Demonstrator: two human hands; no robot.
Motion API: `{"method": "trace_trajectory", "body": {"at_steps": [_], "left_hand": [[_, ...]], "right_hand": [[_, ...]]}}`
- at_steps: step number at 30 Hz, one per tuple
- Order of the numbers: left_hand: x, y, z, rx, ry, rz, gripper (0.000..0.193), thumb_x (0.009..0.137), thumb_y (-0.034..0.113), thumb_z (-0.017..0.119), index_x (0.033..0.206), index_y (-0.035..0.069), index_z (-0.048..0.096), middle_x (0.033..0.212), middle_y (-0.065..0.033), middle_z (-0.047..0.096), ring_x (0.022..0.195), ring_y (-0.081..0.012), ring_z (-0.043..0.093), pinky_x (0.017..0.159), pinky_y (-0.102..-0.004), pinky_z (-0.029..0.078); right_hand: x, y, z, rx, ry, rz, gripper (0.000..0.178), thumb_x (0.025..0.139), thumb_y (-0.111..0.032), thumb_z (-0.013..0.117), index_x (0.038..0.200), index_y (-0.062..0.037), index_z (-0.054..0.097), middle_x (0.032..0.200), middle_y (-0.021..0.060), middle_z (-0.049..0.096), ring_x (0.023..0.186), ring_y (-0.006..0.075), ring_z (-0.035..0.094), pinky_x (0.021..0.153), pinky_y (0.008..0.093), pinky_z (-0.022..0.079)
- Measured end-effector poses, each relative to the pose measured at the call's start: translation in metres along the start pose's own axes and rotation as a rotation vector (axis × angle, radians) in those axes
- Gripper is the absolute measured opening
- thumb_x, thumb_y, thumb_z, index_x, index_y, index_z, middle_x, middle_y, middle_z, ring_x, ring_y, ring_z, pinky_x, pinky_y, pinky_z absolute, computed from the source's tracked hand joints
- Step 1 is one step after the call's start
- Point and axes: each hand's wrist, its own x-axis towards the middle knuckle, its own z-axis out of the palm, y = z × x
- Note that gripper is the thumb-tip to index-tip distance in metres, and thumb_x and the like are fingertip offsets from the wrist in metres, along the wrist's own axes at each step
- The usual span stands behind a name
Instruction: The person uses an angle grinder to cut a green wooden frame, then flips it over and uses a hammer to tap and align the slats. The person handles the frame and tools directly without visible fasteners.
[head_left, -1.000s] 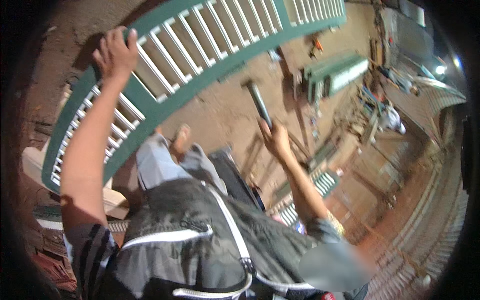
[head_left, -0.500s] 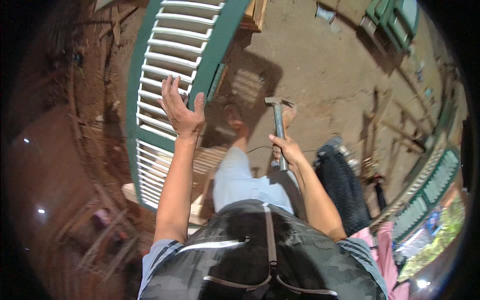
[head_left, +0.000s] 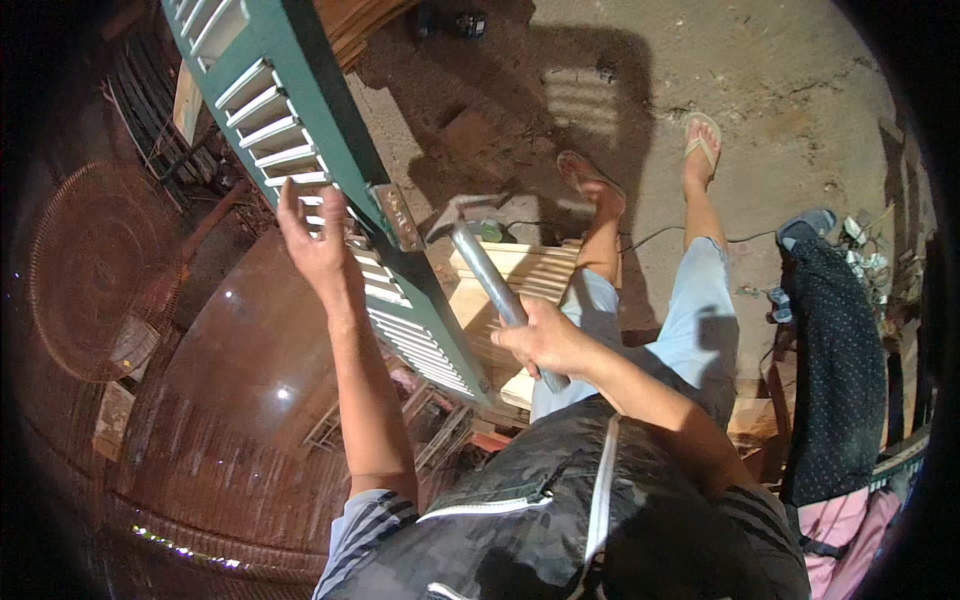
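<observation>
A green louvered shutter with white slats stands tilted on my left. My left hand is at its slats, thumb and fingers apart and holding nothing; whether the fingertips touch the slats I cannot tell. A rusty metal hinge sits on the shutter's edge, just right of that hand. My right hand is closed round the metal handle of a hammer. The hammer's head, blurred, is a short way right of the hinge.
Pale wooden boards lie below the hammer. A round wire fan guard is at far left, by a shiny brown surface. Dark dotted cloth hangs at right. My sandalled feet stand on the dirt floor.
The view has turned toward the left. My right hand has brought the hammer over to the shutter's edge, its head now near the hinge. My left hand stays by the slats.
</observation>
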Motion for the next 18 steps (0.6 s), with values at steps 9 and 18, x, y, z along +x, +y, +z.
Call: {"method": "trace_trajectory", "body": {"at_steps": [9, 18], "left_hand": [[0.002, 0.020, 0.019, 0.212, -0.281, -0.071, 0.093, 0.080, 0.000, 0.076, 0.161, 0.002, 0.030, 0.160, -0.0208, 0.040, 0.143, -0.0352, 0.045, 0.117, -0.0423, 0.041], [0.028, -0.001, -0.025, 0.162, -0.367, 0.026, 0.099, 0.079, 0.020, 0.091, 0.157, -0.003, 0.033, 0.160, -0.0214, 0.041, 0.146, -0.0336, 0.044, 0.120, -0.0480, 0.039]], "right_hand": [[0.006, 0.032, -0.013, -0.227, 0.043, -0.215, 0.023, 0.088, -0.015, 0.069, 0.099, 0.0025, 0.058, 0.076, 0.0162, 0.063, 0.069, 0.0249, 0.065, 0.066, 0.0426, 0.052], [-0.004, 0.066, -0.104, 0.170, 0.287, 0.126, 0.018, 0.096, -0.015, 0.069, 0.101, -0.0040, 0.054, 0.065, -0.0020, 0.051, 0.046, 0.0078, 0.049, 0.037, 0.0277, 0.038]]}}
